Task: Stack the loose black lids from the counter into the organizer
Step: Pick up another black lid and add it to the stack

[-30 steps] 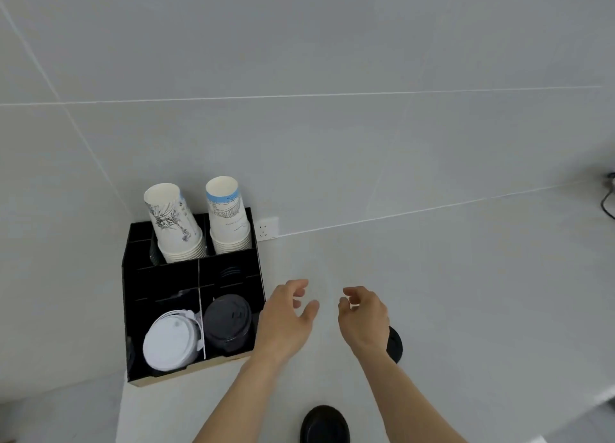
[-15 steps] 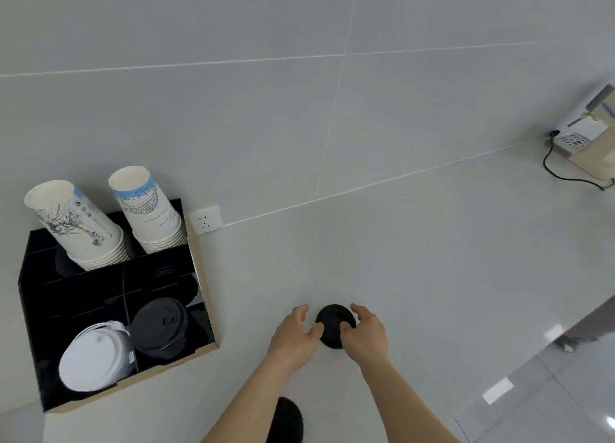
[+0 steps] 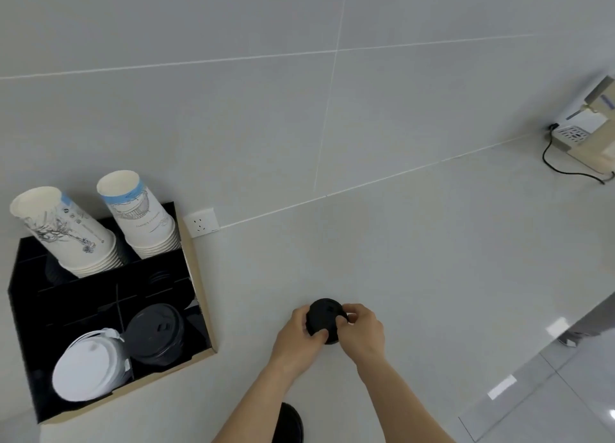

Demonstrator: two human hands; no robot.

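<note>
A loose black lid (image 3: 324, 316) sits at the middle of the white counter, gripped from both sides. My left hand (image 3: 298, 337) holds its left edge and my right hand (image 3: 361, 331) holds its right edge. A second black lid (image 3: 291, 424) lies near the bottom edge, partly hidden behind my left forearm. The black organizer (image 3: 23, 309) stands at the left against the wall. Its front right compartment holds a stack of black lids (image 3: 156, 332); white lids (image 3: 88, 366) fill the front left one.
Two stacks of paper cups (image 3: 139, 216) lean out of the organizer's back compartments. A wall socket (image 3: 200, 222) sits just right of them. A beige machine (image 3: 595, 133) with a black cord stands at the far right. The counter edge drops to the floor at lower right.
Both hands moved from open above the counter onto the black lid and now grip it between them. The view has shifted right, so the organizer sits further left.
</note>
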